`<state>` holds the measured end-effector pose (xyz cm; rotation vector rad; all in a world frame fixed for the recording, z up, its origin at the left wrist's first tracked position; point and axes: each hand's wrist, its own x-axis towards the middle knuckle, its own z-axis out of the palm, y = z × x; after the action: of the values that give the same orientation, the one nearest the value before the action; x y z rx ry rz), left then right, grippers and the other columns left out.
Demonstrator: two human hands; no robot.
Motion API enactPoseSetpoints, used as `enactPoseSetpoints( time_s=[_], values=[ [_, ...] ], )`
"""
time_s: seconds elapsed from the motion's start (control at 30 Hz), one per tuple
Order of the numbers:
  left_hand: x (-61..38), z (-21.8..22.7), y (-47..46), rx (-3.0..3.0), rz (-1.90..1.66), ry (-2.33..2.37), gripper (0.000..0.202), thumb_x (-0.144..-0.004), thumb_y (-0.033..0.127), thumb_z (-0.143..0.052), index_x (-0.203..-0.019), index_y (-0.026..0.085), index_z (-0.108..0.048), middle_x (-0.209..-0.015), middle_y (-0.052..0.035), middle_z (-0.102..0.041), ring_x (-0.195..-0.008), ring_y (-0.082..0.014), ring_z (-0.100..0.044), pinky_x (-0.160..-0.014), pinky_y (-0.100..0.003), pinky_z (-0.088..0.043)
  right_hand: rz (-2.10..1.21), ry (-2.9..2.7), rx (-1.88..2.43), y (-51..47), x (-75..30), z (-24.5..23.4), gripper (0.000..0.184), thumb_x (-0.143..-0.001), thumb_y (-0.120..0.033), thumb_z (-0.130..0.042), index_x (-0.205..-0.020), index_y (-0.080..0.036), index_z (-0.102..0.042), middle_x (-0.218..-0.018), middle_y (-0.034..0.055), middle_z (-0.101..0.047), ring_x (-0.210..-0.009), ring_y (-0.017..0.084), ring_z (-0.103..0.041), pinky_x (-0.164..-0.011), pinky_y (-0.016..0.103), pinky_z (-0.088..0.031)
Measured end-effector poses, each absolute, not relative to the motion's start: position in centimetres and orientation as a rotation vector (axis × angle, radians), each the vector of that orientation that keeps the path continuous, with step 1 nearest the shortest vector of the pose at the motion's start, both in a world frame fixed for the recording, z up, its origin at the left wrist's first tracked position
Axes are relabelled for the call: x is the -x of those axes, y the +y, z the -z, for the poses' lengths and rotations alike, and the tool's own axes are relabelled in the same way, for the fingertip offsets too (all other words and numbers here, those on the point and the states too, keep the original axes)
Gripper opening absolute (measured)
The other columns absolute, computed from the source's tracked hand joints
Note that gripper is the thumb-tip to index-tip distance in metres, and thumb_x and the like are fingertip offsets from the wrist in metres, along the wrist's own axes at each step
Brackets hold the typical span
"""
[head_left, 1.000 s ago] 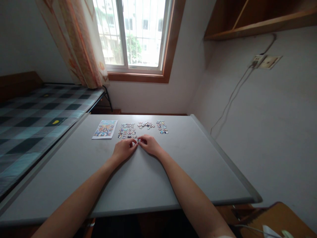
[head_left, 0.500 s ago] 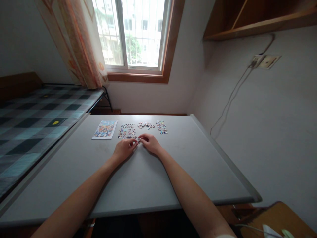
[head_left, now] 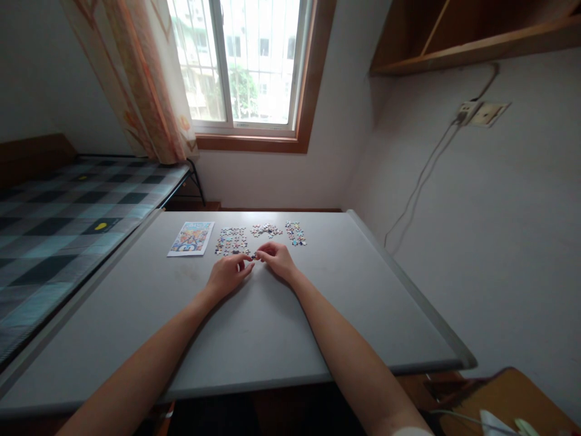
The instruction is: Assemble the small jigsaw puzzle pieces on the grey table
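A small dark jigsaw puzzle piece (head_left: 255,257) is between the fingertips of my two hands, just at the table's surface. My right hand (head_left: 276,260) pinches it from the right with thumb and index finger. From the left, my left hand (head_left: 228,270) has its curled fingers at the same piece; the exact finger contact is too small to make out. Beyond my left hand lie several loose puzzle pieces (head_left: 232,240) in rough rows. A looser heap of pieces (head_left: 266,230) sits past my right hand, and another block of pieces (head_left: 296,234) is to its right.
A printed picture sheet (head_left: 190,238) lies flat on the grey table (head_left: 254,339), left of the pieces. Left of the table is a bed with a checked cover (head_left: 86,212). A white wall with a hanging cable (head_left: 415,191) bounds the right side. A wooden stool or chair (head_left: 512,399) stands lower right.
My fingers have shifted slightly around the small piece, and the left thumb has dropped a little away from the index finger. The loose pieces and the picture sheet stay where they were.
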<state>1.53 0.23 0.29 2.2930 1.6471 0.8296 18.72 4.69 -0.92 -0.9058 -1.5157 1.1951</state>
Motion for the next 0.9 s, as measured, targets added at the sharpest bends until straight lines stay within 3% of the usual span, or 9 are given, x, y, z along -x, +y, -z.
enactPoseSetpoints(
  time_s=[0.43,0.9],
  values=[
    [-1.47,-0.08,0.33,-2.244,-0.856,1.678,0.028,-0.087,0.039,-0.047,-0.091,0.021,-0.068,-0.07,-0.0014,-0.067,-0.058,-0.0134,-0.057,-0.057,-0.023,-0.038,-1.164,-1.62,0.925,4.63,-18.85,0.88,0.008,-0.074,-0.019,-0.059,-0.078,-0.013,-0.062,-0.069,0.0027,-0.066,-0.065,0.012,-0.061,-0.066,0.026,-0.047],
    [-1.58,-0.33,0.22,-2.26,-0.825,1.706,0.029,-0.086,0.041,-0.047,-0.089,0.022,-0.068,-0.067,-0.0008,-0.066,-0.058,-0.0136,-0.057,-0.057,-0.023,-0.037,-1.085,-1.693,0.978,4.42,-18.94,0.57,0.008,-0.075,-0.016,-0.057,-0.08,-0.014,-0.063,-0.069,0.001,-0.066,-0.064,0.011,-0.06,-0.065,0.024,-0.046]
  ],
)
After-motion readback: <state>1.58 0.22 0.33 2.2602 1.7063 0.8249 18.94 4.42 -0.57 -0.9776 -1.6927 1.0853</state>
